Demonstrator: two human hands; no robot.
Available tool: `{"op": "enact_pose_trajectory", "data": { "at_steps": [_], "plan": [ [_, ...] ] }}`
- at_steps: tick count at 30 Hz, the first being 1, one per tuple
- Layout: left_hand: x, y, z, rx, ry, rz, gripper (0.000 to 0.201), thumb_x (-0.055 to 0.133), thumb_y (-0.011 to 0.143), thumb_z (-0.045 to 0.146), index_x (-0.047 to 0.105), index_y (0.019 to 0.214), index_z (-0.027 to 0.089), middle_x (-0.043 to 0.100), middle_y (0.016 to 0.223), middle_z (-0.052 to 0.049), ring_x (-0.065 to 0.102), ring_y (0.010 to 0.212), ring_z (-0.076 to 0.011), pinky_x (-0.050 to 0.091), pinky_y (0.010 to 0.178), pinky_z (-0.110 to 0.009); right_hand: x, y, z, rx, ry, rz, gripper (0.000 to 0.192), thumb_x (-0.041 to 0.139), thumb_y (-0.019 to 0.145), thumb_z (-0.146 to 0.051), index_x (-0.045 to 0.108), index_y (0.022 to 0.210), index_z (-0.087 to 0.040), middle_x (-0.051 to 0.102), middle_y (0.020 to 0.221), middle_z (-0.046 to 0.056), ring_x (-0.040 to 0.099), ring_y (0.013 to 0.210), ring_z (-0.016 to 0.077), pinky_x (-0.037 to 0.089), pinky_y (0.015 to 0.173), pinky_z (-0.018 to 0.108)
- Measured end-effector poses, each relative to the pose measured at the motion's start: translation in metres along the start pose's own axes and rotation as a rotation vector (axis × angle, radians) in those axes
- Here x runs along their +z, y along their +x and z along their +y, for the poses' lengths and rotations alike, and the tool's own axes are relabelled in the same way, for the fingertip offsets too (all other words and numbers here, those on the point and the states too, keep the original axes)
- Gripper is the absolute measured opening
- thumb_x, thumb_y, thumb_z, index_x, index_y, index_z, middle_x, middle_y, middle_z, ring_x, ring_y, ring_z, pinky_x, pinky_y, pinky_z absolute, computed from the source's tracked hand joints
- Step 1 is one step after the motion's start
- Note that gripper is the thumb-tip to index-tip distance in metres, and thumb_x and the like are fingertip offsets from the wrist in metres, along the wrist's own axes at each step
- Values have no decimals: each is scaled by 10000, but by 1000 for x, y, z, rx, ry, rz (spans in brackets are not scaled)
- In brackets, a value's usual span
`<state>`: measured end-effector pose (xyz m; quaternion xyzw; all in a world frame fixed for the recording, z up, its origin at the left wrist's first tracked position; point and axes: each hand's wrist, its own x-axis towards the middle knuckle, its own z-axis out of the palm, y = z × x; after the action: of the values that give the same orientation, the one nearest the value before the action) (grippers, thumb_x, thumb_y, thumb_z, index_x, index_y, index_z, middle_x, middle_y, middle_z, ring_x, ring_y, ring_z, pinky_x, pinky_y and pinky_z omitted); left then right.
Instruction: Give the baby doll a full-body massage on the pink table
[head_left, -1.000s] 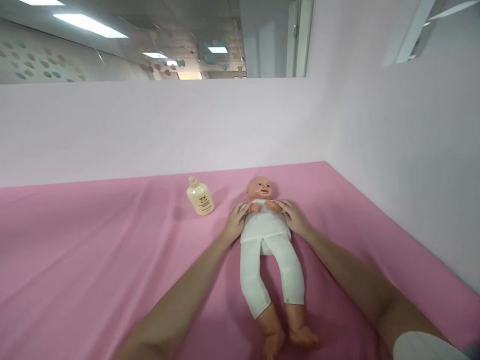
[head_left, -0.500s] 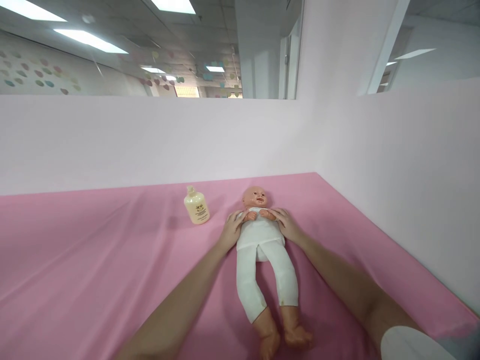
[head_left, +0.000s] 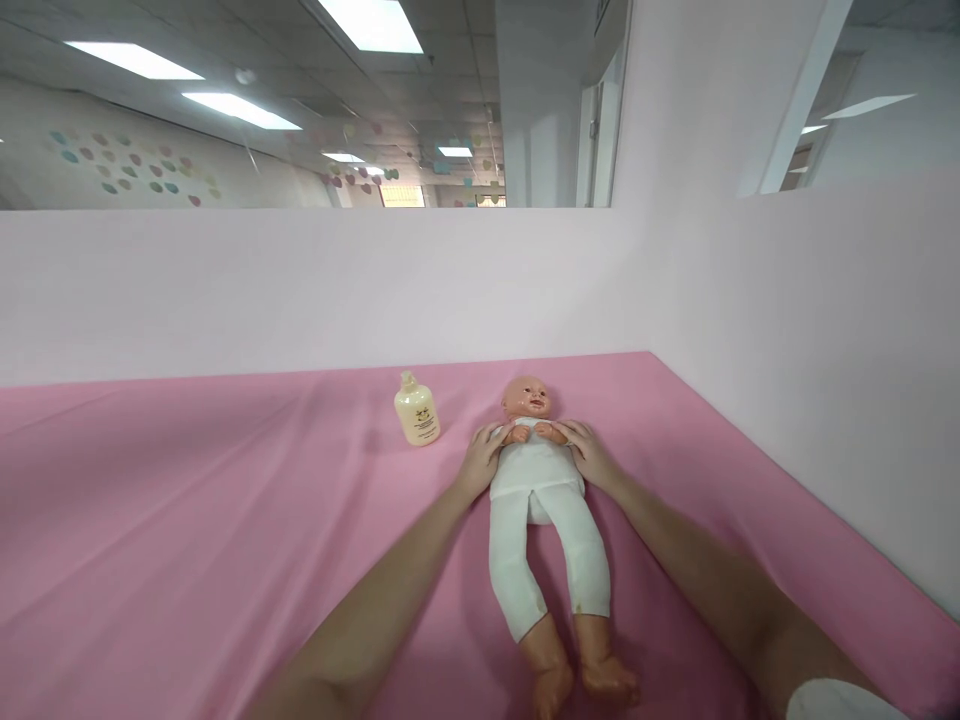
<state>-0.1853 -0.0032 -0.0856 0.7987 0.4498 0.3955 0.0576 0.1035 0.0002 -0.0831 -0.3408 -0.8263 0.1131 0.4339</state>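
A baby doll [head_left: 538,505] in white clothes lies on its back on the pink sheet [head_left: 187,520], head away from me, bare feet toward me. My left hand [head_left: 480,465] grips the doll's right arm at its side. My right hand [head_left: 592,457] grips the doll's left arm on the other side. Both doll arms are folded across its chest. A cream lotion bottle [head_left: 418,412] with a pump top stands on the sheet just left of the doll's head, a short way from my left hand.
A pale pink partition wall [head_left: 300,290] runs along the far edge of the sheet, and another [head_left: 825,380] closes the right side. Above the wall I see a ceiling with light panels and hanging paper shapes.
The view tilted up and shifted slightly. My hands have stayed on the doll's arms, and the doll and bottle have not moved on the sheet.
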Motion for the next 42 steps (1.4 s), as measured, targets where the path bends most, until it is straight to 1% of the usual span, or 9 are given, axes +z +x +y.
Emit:
{"op": "enact_pose_trajectory", "data": {
  "at_steps": [6,13,19,23,27,36,38,39,42],
  "plan": [
    [0,0,1,-15,6,-5,531,423,984,131,607,1460,278,610,1370,-111,537,1285,-271,442,1164,-534,0,0,0,-7,-16,-3,665,376,912,-30,568,1492,-291,634,1412,93,541,1325,261,455,1165,547],
    [1,0,-4,13,26,13,556,441,970,102,604,1460,307,613,1365,-102,548,1278,-265,470,1141,-521,3,1,4,-36,-16,-7,705,369,901,-13,533,1516,-316,624,1423,80,535,1330,254,454,1170,547],
    [2,1,-5,23,29,2,540,416,990,123,589,1478,274,602,1385,-112,534,1299,-272,450,1161,-527,5,1,7,-28,-37,-3,686,362,915,-22,544,1513,-307,626,1418,88,534,1332,247,450,1177,535],
    [2,0,-10,43,26,11,571,411,967,95,594,1469,297,608,1384,-99,542,1299,-260,460,1156,-519,5,2,5,-18,-51,-13,664,377,929,-31,553,1509,-303,637,1401,100,553,1316,250,455,1175,531],
    [3,1,-14,61,27,23,597,431,931,69,607,1452,299,612,1383,-99,549,1296,-260,467,1149,-525,6,2,4,-20,-59,3,641,368,952,-42,553,1507,-302,628,1416,99,548,1325,250,457,1172,525],
    [-1,3,-4,29,-9,20,537,443,952,118,641,1417,301,630,1349,-101,574,1269,-261,479,1142,-514,4,0,8,4,-1,-15,651,383,925,-50,552,1505,-292,621,1437,94,541,1359,238,425,1210,510],
    [-2,2,-3,-6,-36,43,516,449,960,143,632,1420,287,638,1341,-106,579,1266,-267,469,1154,-528,5,0,10,44,55,22,646,393,922,-77,530,1518,-286,606,1467,95,532,1389,233,398,1236,506],
    [-2,2,-2,-37,-57,68,505,452,968,165,615,1435,269,636,1350,-115,574,1280,-274,453,1170,-539,6,0,11,84,95,63,634,406,926,-105,511,1528,-273,589,1492,103,523,1412,235,382,1248,506],
    [-5,1,-2,-176,-168,212,536,467,991,250,483,1525,209,573,1460,-151,505,1404,-299,364,1241,-564,6,2,17,248,256,264,632,468,943,-239,403,1571,-218,476,1600,150,458,1493,253,356,1261,514]
  ]
}}
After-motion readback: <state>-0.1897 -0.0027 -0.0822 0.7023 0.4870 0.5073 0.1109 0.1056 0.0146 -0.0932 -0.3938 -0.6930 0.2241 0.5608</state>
